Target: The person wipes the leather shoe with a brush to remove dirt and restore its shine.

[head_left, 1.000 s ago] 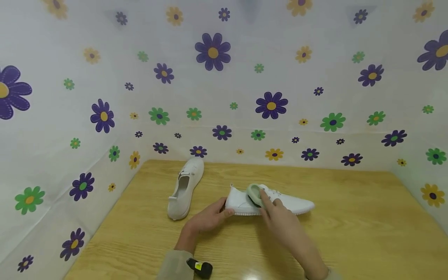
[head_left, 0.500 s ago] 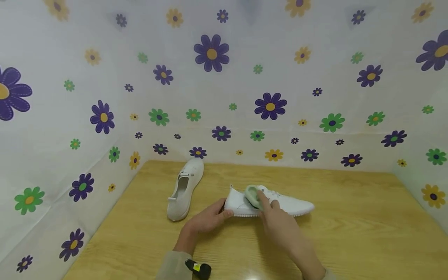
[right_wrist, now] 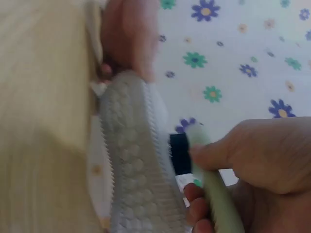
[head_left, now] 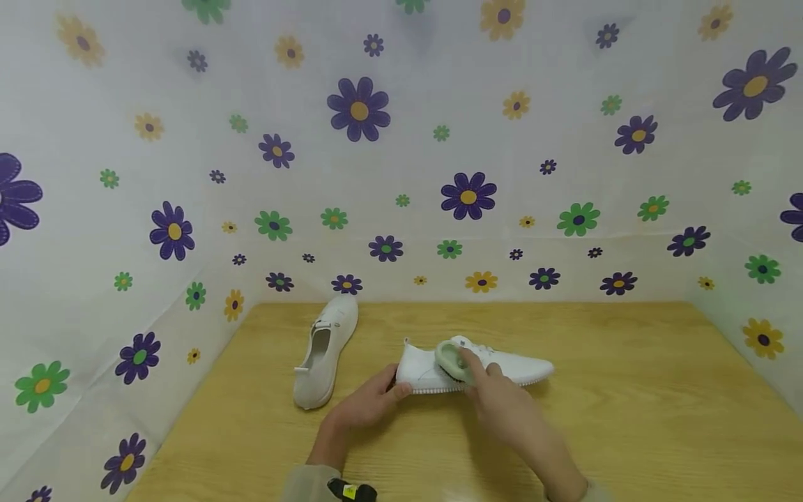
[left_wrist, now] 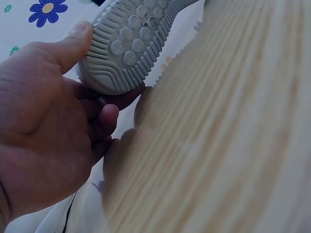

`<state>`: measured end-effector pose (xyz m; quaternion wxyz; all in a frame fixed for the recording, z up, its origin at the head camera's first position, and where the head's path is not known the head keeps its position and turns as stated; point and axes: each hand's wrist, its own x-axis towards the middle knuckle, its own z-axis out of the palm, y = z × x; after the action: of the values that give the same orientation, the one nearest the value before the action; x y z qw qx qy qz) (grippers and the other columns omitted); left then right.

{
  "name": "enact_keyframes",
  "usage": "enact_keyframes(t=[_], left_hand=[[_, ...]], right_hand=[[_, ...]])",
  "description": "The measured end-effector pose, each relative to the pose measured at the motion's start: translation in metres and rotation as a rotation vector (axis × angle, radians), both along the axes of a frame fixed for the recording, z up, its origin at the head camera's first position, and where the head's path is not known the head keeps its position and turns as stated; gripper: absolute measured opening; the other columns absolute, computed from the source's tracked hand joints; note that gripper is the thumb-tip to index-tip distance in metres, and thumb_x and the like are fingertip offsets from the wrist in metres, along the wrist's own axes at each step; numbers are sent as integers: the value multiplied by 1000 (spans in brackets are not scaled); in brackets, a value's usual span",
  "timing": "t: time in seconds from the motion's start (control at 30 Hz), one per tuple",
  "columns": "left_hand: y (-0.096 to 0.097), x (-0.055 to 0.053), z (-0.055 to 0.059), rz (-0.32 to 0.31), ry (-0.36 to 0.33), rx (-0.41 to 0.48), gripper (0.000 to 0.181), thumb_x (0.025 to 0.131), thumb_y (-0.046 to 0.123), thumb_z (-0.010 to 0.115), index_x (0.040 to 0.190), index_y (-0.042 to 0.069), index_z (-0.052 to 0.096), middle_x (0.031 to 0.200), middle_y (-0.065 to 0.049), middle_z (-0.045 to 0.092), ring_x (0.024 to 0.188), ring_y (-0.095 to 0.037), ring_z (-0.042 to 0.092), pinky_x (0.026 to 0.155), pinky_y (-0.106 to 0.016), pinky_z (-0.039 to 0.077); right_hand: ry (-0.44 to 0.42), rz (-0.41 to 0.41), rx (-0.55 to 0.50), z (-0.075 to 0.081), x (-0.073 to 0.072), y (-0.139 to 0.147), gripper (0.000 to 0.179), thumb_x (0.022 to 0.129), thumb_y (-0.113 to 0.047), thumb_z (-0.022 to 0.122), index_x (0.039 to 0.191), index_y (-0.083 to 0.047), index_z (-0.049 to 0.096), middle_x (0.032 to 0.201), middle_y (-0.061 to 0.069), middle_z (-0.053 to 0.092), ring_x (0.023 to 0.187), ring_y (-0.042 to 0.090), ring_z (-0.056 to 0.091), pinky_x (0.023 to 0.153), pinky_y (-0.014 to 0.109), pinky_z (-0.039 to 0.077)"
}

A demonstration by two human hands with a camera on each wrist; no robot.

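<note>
My left hand (head_left: 364, 404) grips a white lace-up shoe (head_left: 523, 367) by its heel, thumb on the sole's edge. The shoe is tipped on its side, toe to the right. In the left wrist view its ridged grey sole (left_wrist: 141, 29) faces the camera, with round studs. My right hand (head_left: 508, 408) holds a pale green oval brush (head_left: 447, 359) against the shoe's upper, between heel and laces. Dark bristles show along the brush's lower edge. The right wrist view has the brush (right_wrist: 218, 199) edge-on between thumb and fingers, beside the sole (right_wrist: 133, 165).
A second white shoe (head_left: 316, 380) stands upright to the left, toe towards the back. The wooden tabletop (head_left: 627, 432) ends at a white flower-print sheet (head_left: 414, 160) that rises behind and on both sides. A black device (head_left: 351, 491) sits at the left cuff.
The head view has shifted a little, so the table and shoes sit slightly lower and further left in it. The brush has moved only slightly on the shoe; both hands keep their hold.
</note>
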<state>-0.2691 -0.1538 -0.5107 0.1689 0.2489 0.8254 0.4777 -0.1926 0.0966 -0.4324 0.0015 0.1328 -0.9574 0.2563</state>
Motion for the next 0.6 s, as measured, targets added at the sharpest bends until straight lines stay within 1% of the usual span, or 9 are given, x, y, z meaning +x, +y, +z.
enact_keyframes(t=[0.07, 0.13, 0.23, 0.33, 0.4, 0.47, 0.6], left_hand=[[-2, 0, -1, -6, -12, 13, 63, 106, 37, 44, 152, -3, 26, 154, -21, 34, 145, -33, 29, 117, -51, 22], [-3, 0, -1, -10, -32, 28, 64, 106, 39, 43, 153, 0, 25, 156, -19, 32, 146, -32, 27, 117, -51, 22], [-2, 1, 1, 19, -61, 39, 65, 105, 42, 44, 155, 4, 24, 158, -17, 29, 147, -32, 24, 118, -53, 19], [-2, 0, 5, 36, -49, 13, 66, 105, 43, 43, 155, 2, 24, 159, -18, 28, 148, -34, 21, 118, -54, 18], [-1, 0, 6, 28, -41, -1, 66, 106, 41, 43, 154, 0, 24, 158, -21, 28, 148, -35, 21, 118, -54, 17], [-1, 0, 5, 13, -35, -8, 65, 107, 39, 42, 154, -2, 23, 158, -22, 28, 148, -36, 21, 118, -54, 18], [0, 0, 1, -17, -34, 18, 63, 107, 37, 41, 154, -2, 22, 157, -22, 29, 147, -35, 24, 117, -53, 20]], right_hand=[[13, 16, -16, -5, -3, -8, 56, 101, -13, 58, 151, -18, 35, 96, 19, 56, 59, 18, 50, 50, 32, 43], [33, 45, -6, -7, -4, -13, 56, 101, -14, 58, 151, -18, 35, 97, 19, 57, 59, 17, 50, 49, 32, 43], [40, 54, 23, -4, -2, -9, 54, 100, -15, 60, 149, -21, 39, 94, 16, 57, 58, 17, 48, 48, 32, 41], [30, 11, 26, 3, 0, 3, 52, 98, -13, 62, 147, -23, 44, 90, 13, 56, 57, 17, 46, 49, 33, 39], [18, -12, 14, 5, 0, 9, 52, 99, -12, 61, 147, -22, 44, 90, 12, 56, 58, 17, 45, 51, 33, 39], [19, -17, 3, 2, -3, 9, 52, 100, -13, 60, 148, -21, 43, 90, 13, 55, 58, 17, 45, 51, 32, 39], [66, 25, -4, -9, -8, -3, 52, 101, -14, 58, 150, -19, 41, 89, 13, 53, 59, 16, 44, 49, 29, 39]])
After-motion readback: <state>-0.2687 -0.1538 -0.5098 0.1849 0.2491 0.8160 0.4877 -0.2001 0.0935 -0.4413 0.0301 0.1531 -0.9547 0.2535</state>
